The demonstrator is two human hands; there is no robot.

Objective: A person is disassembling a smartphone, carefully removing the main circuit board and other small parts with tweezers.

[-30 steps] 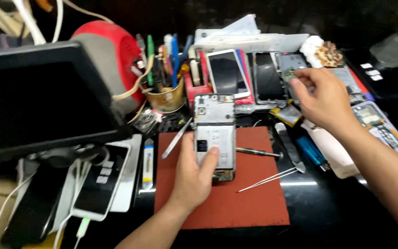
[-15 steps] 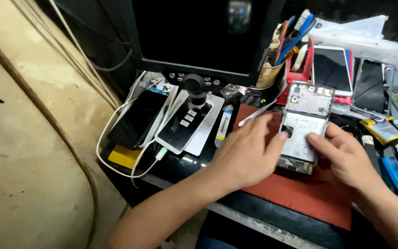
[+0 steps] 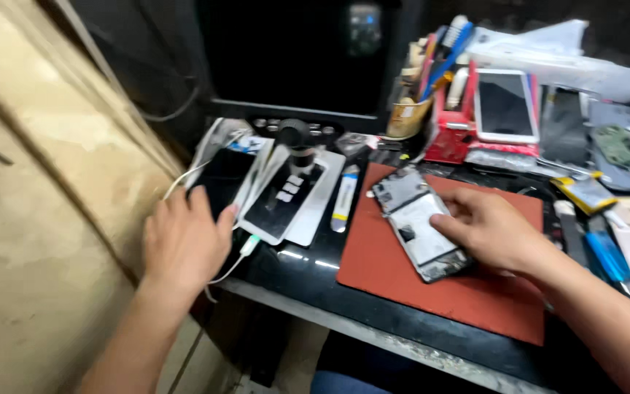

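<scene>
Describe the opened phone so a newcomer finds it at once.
Start at the rust-red rectangular work mat on the black bench. The back-less smartphone with exposed grey internals lies tilted on it, under the right hand. Unlike the neighbouring phones, its circuit board shows.

You get dim light from above, glare on the black tabletop (image 3: 308, 259), a dark background and motion blur throughout.

left hand (image 3: 184, 244) off opened phone (image 3: 418, 222), onto black phone (image 3: 216, 186)
</scene>
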